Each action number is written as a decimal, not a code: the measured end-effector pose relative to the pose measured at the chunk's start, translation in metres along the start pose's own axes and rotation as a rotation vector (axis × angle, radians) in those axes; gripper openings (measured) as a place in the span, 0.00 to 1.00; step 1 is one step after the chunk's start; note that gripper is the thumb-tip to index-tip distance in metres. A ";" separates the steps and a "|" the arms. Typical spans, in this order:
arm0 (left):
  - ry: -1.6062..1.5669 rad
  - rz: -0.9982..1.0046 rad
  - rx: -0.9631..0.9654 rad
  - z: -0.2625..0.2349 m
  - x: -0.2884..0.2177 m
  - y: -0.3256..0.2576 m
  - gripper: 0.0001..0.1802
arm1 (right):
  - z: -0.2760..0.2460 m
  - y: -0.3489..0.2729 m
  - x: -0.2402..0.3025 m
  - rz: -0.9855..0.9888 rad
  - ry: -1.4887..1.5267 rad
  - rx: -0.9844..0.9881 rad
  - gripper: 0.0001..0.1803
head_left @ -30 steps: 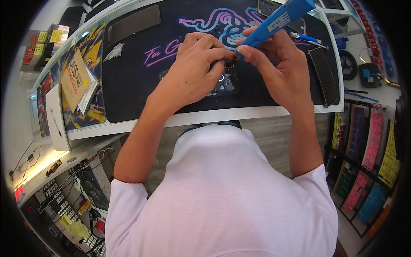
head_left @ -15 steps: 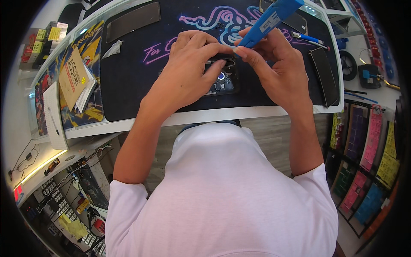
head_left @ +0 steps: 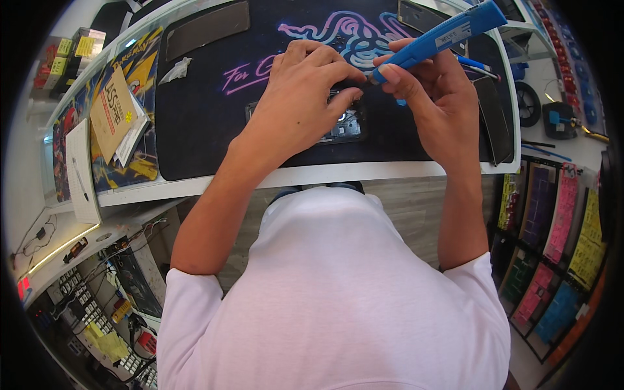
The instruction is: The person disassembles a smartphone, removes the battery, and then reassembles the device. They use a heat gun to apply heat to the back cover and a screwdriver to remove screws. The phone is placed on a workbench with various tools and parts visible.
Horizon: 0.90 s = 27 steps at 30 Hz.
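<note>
An opened phone (head_left: 348, 130) lies on the dark desk mat, its inner parts showing, and my left hand covers much of it. Above the phone, my left hand (head_left: 296, 91) has its thumb and forefinger curled close together; whatever is between them is hidden. My right hand (head_left: 432, 91) grips a long, flat blue utility knife (head_left: 448, 36), tilted up to the right. The tool's dark tip is beside my left forefinger; I cannot tell whether they touch.
Dark phone panels lie on the mat (head_left: 201, 136): one at far left (head_left: 208, 29), one at right (head_left: 494, 120). A crumpled white tissue (head_left: 175, 70) and a blue pen (head_left: 474, 64) lie there too. At left are a brown packet (head_left: 112, 120) and a notebook (head_left: 79, 172).
The blue utility knife has tipped lower toward the right, and my right hand has moved slightly right. My left hand has shifted a little right, its thumb lifting away from the phone.
</note>
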State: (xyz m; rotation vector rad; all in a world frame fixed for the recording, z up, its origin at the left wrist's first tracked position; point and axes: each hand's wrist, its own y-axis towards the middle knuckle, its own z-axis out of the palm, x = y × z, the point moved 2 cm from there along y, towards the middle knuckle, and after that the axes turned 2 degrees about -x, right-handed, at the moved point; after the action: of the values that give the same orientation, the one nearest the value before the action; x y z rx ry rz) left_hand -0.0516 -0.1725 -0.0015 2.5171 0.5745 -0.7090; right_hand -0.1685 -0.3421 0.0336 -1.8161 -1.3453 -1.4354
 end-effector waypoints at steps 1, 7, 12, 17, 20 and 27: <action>-0.011 -0.004 0.002 0.000 -0.001 0.001 0.13 | 0.000 -0.001 0.000 -0.003 0.020 -0.010 0.21; -0.071 -0.038 -0.018 0.003 -0.005 0.001 0.13 | -0.003 -0.004 0.002 -0.002 0.082 -0.044 0.21; -0.127 -0.061 -0.049 0.003 -0.006 0.004 0.11 | -0.005 -0.005 0.003 -0.031 0.134 -0.046 0.20; -0.168 -0.075 -0.068 0.001 -0.008 0.004 0.09 | -0.006 -0.006 0.004 -0.053 0.157 -0.050 0.20; -0.172 -0.071 -0.052 -0.001 -0.008 0.003 0.09 | -0.006 -0.007 0.004 -0.077 0.186 -0.050 0.20; -0.106 -0.009 -0.074 -0.005 -0.011 0.004 0.09 | -0.006 -0.008 0.003 -0.108 0.135 -0.040 0.20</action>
State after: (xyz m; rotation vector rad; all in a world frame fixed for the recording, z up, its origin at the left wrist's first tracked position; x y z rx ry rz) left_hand -0.0569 -0.1759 0.0096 2.3944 0.5641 -0.8041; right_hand -0.1782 -0.3423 0.0366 -1.6605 -1.3731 -1.6208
